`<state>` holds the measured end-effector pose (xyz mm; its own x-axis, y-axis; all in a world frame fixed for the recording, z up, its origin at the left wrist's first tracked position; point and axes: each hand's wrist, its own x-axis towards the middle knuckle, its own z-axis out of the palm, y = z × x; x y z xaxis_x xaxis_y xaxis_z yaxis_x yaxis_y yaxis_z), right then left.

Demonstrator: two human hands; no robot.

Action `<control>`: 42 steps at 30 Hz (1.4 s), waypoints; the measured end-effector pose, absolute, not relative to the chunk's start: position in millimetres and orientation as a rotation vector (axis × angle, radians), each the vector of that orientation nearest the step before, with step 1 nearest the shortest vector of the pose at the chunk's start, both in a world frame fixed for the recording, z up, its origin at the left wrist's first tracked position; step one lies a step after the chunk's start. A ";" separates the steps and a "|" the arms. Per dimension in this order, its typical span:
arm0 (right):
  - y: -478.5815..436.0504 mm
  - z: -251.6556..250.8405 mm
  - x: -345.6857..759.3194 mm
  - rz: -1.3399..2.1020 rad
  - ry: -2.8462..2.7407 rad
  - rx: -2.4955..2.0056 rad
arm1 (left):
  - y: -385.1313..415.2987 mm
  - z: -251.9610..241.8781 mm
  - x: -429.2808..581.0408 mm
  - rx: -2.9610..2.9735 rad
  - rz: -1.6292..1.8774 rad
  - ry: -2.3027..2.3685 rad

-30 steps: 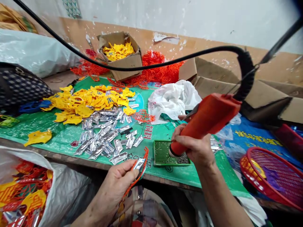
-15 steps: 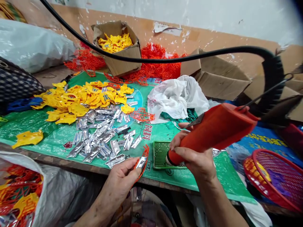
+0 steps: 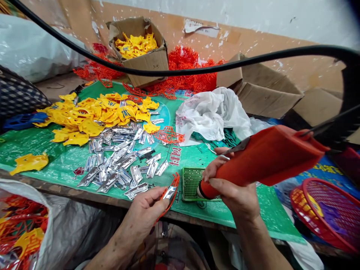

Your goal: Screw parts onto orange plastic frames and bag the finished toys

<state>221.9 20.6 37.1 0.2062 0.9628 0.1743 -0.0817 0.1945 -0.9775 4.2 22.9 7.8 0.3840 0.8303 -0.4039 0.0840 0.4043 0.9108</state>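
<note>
My left hand [image 3: 147,210] is closed in a pinch at the table's front edge. Between thumb and fingers it holds an orange plastic frame [image 3: 176,183] with a silver piece [image 3: 170,192] lying against it. My right hand [image 3: 230,189] wraps round an electric screwdriver [image 3: 261,159] covered in red-orange material, tilted with its nose down. That nose is over the green gridded tray [image 3: 184,183]; its tip is hidden, so I cannot tell whether it touches. A heap of silver pieces [image 3: 120,165] lies left of the tray, with yellow plastic parts [image 3: 101,112] piled behind.
A black cable [image 3: 180,71] arcs across the view. Behind stand a carton of yellow parts [image 3: 149,67], tangled red-orange frames [image 3: 185,63], a white plastic bag [image 3: 202,112] and an open carton [image 3: 267,93]. A red basket [image 3: 332,187] is at right, a white sack [image 3: 64,217] at lower left.
The screwdriver's back end has swung slightly right and the cable has shifted with it. The screwdriver's nose stays over the tray. My left hand keeps its hold, almost unmoved.
</note>
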 end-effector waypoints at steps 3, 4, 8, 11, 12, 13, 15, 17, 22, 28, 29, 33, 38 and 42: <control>20.2 37.6 221.5 0.993 -1.042 -1.060 | 22.8 6.0 2.6 1.087 0.614 1.085; 19.9 37.6 221.3 1.005 -1.032 -1.042 | 22.4 5.8 2.6 1.084 0.618 1.087; 18.5 36.8 220.7 1.020 -1.017 -1.007 | 20.3 6.4 3.9 1.065 0.628 1.102; 17.8 36.0 221.6 0.996 -1.023 -1.035 | 19.8 8.4 5.5 1.053 0.628 1.111; 17.9 36.0 222.0 0.989 -1.031 -1.046 | 19.9 9.3 6.1 1.051 0.624 1.110; 18.1 36.0 222.3 0.979 -1.042 -1.057 | 20.1 10.3 6.7 1.047 0.620 1.109; 18.5 36.4 222.6 0.959 -1.071 -1.073 | 20.4 12.0 8.2 1.032 0.616 1.110; 18.7 37.4 222.0 0.942 -1.089 -1.083 | 20.4 13.1 9.5 1.007 0.623 1.118; 16.9 40.7 218.7 0.941 -1.106 -1.100 | 20.8 12.7 10.9 1.003 0.621 1.121; 17.0 40.1 216.5 0.917 -1.090 -1.117 | 23.4 14.9 12.1 0.995 0.645 1.044; 17.4 40.1 216.2 0.910 -1.085 -1.117 | 23.5 15.2 12.3 0.987 0.643 1.034; 18.5 45.3 215.3 0.916 -1.020 -1.085 | 23.0 13.2 12.5 0.956 0.617 1.037; 20.2 66.2 212.6 0.974 -0.925 -0.922 | 22.4 5.7 12.1 0.932 0.621 1.012; 22.5 85.0 203.6 0.957 -0.894 -0.818 | 22.8 4.4 14.0 0.893 0.663 0.951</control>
<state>203.6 22.5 85.0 0.3000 0.9180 0.2593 -0.3207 0.3530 -0.8790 14.0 22.8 4.4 0.4400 0.8043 -0.3993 -0.0962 0.4844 0.8696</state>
